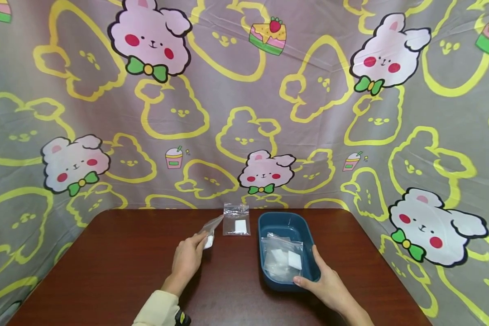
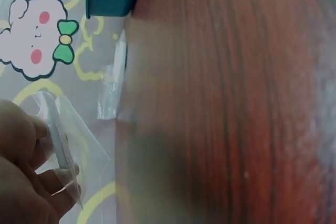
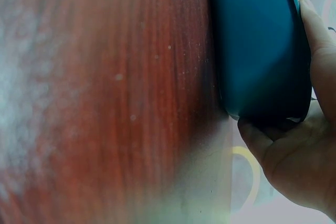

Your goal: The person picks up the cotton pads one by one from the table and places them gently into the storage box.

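Observation:
My left hand (image 1: 187, 256) pinches a clear zip bag (image 1: 213, 224) with a flat white piece inside, held tilted above the table. In the left wrist view the bag (image 2: 86, 137) stands on edge between thumb and fingers. Just beyond it, another clear zip bag (image 1: 230, 224) with a white piece lies flat on the table. My right hand (image 1: 332, 287) grips the near right corner of a dark blue bin (image 1: 275, 284), its thumb at the near end and fingers along the right side. Several similar bags (image 1: 281, 260) lie piled inside the bin's near part.
A dark reddish-brown wooden table (image 1: 118, 267) bears everything. Behind it and at both sides hangs a cloth (image 1: 318, 181) printed with cartoon bunnies. The bin stands right of the bag that lies flat.

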### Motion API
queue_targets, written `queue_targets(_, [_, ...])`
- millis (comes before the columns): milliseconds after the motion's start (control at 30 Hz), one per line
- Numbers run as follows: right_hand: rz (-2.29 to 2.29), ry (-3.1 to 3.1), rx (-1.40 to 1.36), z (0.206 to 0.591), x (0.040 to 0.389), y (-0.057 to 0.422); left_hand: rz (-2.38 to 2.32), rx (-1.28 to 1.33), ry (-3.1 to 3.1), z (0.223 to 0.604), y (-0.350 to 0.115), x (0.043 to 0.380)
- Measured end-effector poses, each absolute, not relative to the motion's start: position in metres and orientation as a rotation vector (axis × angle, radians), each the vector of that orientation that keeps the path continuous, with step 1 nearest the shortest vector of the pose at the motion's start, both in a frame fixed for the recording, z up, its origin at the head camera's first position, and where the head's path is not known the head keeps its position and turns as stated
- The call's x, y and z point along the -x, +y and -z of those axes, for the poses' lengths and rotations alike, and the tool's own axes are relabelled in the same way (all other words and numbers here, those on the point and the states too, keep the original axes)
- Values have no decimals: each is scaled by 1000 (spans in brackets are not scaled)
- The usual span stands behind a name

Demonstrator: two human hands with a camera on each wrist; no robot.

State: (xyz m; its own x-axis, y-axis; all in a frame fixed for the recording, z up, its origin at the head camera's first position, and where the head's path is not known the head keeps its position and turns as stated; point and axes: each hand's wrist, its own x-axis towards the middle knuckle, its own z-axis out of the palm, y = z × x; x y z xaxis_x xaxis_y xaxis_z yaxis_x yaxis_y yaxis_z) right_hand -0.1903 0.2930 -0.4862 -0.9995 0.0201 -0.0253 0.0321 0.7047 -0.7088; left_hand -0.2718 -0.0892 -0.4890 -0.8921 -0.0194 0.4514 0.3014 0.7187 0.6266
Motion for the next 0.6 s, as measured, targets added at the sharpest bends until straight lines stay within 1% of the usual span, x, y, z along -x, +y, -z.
queue_targets(467, [1183, 2888, -52, 485, 191, 292, 1117, 174, -2390, 480, -83, 252])
queue_targets(600, [1180, 2884, -55, 484, 191, 292, 1156, 198, -2361, 477, -78, 247])
